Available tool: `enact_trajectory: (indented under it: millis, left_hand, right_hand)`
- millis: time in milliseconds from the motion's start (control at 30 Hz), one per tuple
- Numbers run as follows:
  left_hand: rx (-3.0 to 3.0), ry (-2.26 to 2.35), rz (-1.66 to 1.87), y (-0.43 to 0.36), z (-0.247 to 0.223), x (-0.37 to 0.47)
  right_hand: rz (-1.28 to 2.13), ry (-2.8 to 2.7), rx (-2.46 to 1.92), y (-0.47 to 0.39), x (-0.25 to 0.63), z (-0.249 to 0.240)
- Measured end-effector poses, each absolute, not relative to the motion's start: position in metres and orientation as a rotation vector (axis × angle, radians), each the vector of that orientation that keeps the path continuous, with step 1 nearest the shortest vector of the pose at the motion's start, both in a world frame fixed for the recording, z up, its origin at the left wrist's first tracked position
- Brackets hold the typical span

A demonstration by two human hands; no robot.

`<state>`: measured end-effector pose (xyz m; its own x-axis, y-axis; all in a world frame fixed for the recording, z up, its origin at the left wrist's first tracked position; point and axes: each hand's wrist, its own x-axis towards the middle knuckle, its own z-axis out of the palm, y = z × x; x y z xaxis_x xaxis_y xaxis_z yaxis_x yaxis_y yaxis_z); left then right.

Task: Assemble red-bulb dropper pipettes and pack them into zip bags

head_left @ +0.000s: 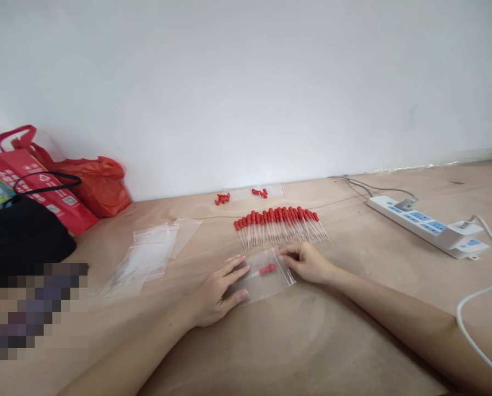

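Note:
A clear zip-lock bag (259, 286) lies flat in front of me with a red-bulbed dropper (267, 269) inside it. My left hand (221, 289) rests at the bag's left edge, fingers spread and open. At the bag's right end, my right hand (306, 261) pinches the zip strip between thumb and fingers. Just beyond the bag, a row of glass droppers with red rubber bulbs (279, 220) lies side by side, bulbs pointing away from me.
Empty clear bags (153, 253) lie in a pile at the left. Loose red bulbs (222, 198) and more filled bags (275, 190) sit near the wall. A white power strip (419, 223) with cables is at the right. Red bags (101, 187) and a black bag (27, 234) stand far left.

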<state>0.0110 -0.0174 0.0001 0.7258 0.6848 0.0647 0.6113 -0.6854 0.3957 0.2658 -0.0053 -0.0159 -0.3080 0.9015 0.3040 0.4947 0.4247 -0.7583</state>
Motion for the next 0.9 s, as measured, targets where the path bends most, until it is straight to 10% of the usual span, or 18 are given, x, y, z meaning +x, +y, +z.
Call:
enact_trajectory:
  millis: [300, 900]
  left_hand:
    - [2.633, 0.905, 0.563, -0.016, 0.001, 0.005]
    - [2.539, 0.972, 0.459, -0.019, 0.001, 0.005]
  right_hand:
    - [0.091, -1.735, -1.895, 0.085, 0.268, 0.017]
    - [0.379, -1.529, -1.734, 0.113, 0.261, 0.025]
